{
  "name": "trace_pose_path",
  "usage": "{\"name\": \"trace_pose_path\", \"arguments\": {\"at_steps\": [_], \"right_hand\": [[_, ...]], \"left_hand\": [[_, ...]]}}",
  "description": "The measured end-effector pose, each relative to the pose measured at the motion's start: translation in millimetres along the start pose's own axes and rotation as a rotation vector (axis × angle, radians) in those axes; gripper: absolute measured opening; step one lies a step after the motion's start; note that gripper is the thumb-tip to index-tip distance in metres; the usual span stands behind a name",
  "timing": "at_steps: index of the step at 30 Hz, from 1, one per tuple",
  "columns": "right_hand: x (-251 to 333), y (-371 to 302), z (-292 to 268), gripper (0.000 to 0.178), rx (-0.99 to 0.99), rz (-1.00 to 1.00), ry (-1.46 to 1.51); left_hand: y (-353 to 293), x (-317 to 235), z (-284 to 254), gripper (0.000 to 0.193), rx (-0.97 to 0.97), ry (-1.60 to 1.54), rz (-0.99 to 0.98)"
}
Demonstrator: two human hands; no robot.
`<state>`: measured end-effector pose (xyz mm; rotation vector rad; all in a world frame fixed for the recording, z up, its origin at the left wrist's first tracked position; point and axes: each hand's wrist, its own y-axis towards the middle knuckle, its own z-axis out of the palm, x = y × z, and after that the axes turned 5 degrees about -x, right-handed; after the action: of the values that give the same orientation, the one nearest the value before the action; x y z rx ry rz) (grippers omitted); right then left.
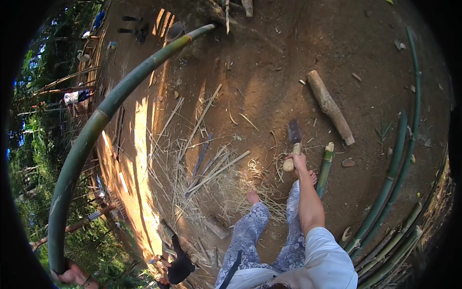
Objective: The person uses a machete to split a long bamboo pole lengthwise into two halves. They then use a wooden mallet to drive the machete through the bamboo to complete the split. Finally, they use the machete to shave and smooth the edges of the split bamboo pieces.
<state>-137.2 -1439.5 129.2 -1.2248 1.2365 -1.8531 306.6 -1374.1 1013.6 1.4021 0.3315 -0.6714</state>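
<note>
My right hand (297,160) is closed round the pale wooden handle of a chopping knife (294,131). Its short, broad, dark blade points away from me, over the dirt ground. At the lower left rim, my left hand (76,274) grips the near end of a long green bamboo pole (100,117). The pole appears strongly curved across the view, and its far end is near the top, by a piece of wood. A short cut piece of green bamboo (326,168) lies beside my right foot, close to the knife hand.
Split strips and shavings (211,173) cover the ground before my bare feet. A short log (330,107) lies ahead to the right. Green bamboo poles (385,190) line the right side. Another person (180,266) is low at the lower left; sandals (137,28) lie far left.
</note>
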Motion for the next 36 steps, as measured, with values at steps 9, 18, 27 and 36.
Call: {"name": "trace_pose_path", "arguments": {"at_steps": [9, 18, 27, 36], "right_hand": [[143.0, -382.9, -23.7, 0.036, -0.034, -0.796, -0.558], [236.3, -584.2, -3.9, 0.02, 0.035, -0.994, -0.308], [169.2, -679.2, 49.6, 0.019, -0.128, -1.029, -0.267], [130.9, -723.1, 88.6, 0.019, -0.157, -1.149, -0.287]], "left_hand": [[-35.8, 12.2, 19.1, 0.053, 0.145, -0.383, -0.476], [-68.2, -64.7, 54.9, 0.087, 0.879, -0.541, -0.012], [-109.0, -70.2, 28.0, 0.043, 1.139, -0.823, 0.12], [-127.1, -78.8, 45.9, 0.052, 0.798, -0.817, 0.042]]}}
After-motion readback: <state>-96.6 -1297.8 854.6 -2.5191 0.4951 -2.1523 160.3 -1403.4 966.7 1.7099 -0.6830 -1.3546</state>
